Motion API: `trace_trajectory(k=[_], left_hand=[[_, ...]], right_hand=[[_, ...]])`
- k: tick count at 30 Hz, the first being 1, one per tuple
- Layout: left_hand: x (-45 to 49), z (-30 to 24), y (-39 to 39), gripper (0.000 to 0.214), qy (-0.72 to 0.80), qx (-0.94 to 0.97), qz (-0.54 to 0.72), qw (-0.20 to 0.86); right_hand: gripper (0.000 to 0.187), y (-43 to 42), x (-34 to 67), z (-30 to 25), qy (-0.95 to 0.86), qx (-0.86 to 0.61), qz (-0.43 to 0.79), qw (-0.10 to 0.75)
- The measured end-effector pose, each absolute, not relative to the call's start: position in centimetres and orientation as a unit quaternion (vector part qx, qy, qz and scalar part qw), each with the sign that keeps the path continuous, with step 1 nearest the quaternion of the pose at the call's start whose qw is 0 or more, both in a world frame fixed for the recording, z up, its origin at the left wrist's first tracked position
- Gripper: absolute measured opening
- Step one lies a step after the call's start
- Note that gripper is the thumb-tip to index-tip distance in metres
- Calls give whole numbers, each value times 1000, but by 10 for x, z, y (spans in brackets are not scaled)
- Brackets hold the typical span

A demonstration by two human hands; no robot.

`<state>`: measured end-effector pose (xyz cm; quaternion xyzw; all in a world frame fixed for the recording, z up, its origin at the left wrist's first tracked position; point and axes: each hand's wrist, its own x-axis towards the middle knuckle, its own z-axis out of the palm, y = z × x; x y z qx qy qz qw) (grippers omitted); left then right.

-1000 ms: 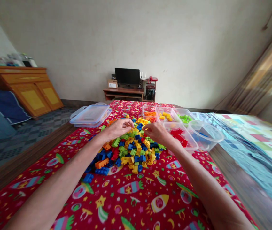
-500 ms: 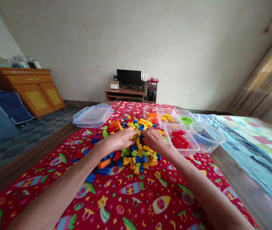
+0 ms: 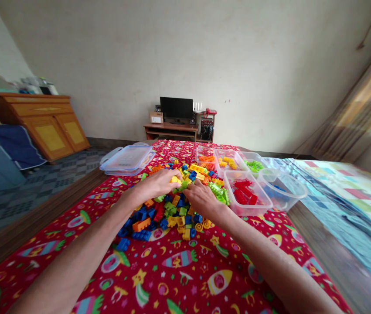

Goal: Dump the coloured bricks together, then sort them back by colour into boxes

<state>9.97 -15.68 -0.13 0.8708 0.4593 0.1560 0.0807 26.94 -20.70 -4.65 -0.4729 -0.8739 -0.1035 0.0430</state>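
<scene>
A heap of plastic building blocks (image 3: pixel 172 209) in yellow, blue, green, orange and red is spread over the red patterned cloth (image 3: pixel 159 279). My left hand (image 3: pixel 161 183) reaches into its left side, thumb and fingers closed around a yellow block (image 3: pixel 175 179). Just to the right, my right hand (image 3: pixel 201 197) is low over the pile with curled fingers, its fingertips by a green block (image 3: pixel 183 186). Whatever sits under those fingertips is hidden. Several light green blocks (image 3: pixel 218 192) lie beside my right hand, against the clear box (image 3: pixel 265 203) of red blocks.
More clear boxes at the back right hold orange blocks (image 3: pixel 209 162), yellow blocks (image 3: pixel 227 162) and green blocks (image 3: pixel 253 165). A round-ended tub (image 3: pixel 294 192) with blue pieces stands at the right edge. Stacked clear lids (image 3: pixel 126 158) lie at the back left.
Both hands have shifted slightly left, the right also a little nearer to me. A yellow block now shows in my left hand, and light green blocks show to the right of my right hand.
</scene>
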Motion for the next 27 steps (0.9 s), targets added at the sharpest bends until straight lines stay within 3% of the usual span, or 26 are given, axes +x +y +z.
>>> trace_trajectory(k=[6,14,18,21,24,27], left_hand=[[102,2,-158,36,462,860,181,118],[104,1,-155,56,474,852,196,104],[106,-4,-152,66,450,827,253,221],[110,-11,-152,73,408,791,320,324],[113,-18,-151,82,392,769,341,372],[114,-21,-149,78,381,777,305,396]], right_hand=[[26,-210,273,-39,-871,-485,-69,27],[17,-200,290,-38,-831,-501,-28,241],[27,-195,292,-30,-796,-496,75,339],[34,-196,288,-26,-792,-469,154,358],[28,-197,285,-26,-796,-463,158,356],[22,-195,287,-29,-788,-486,108,363]])
